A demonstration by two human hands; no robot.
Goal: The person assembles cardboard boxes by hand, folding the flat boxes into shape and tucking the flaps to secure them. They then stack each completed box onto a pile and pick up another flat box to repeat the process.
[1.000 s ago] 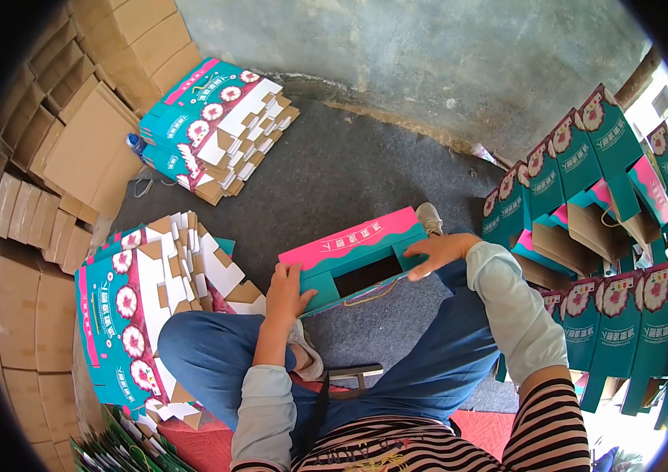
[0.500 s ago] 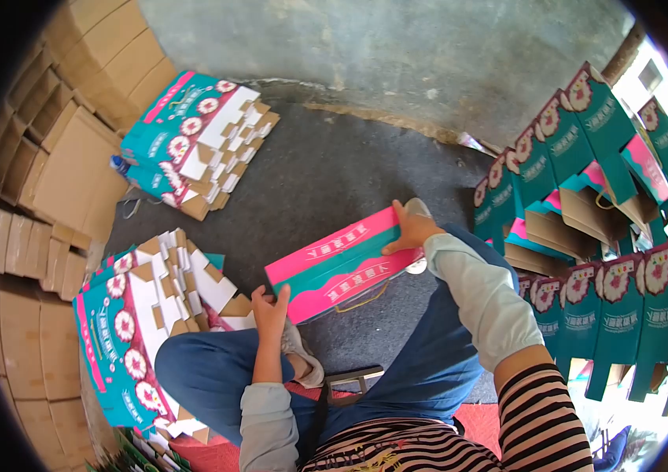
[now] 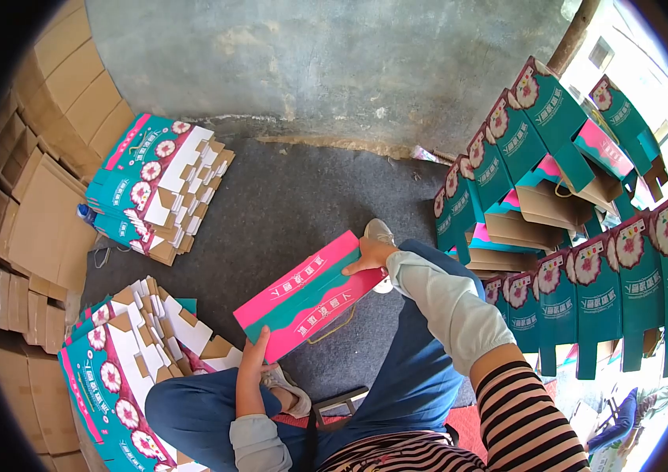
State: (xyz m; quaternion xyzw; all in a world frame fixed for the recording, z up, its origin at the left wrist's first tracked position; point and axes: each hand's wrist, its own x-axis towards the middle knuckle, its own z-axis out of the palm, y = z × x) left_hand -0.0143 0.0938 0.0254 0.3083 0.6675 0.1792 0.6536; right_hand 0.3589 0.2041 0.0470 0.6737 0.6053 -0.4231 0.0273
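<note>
A folded pink and teal gift box [image 3: 306, 295] is held over my lap, tilted, its top closed. My left hand [image 3: 251, 358] grips its near left end. At the far right end, my right hand [image 3: 367, 256] holds the corner close to my grey shoe [image 3: 379, 232]. A thin yellow cord handle [image 3: 332, 326] hangs below the box.
A stack of flat printed box blanks [image 3: 125, 358] lies at my left knee, and another stack [image 3: 157, 189] sits farther back left. Brown cardboard sheets [image 3: 31, 204] line the left side. Assembled teal boxes [image 3: 577, 236] are piled at the right. A grey wall [image 3: 334, 63] stands ahead.
The box's open top has been closed and the box turned. It moved left and lower with both hands, while the view shifted to the right.
</note>
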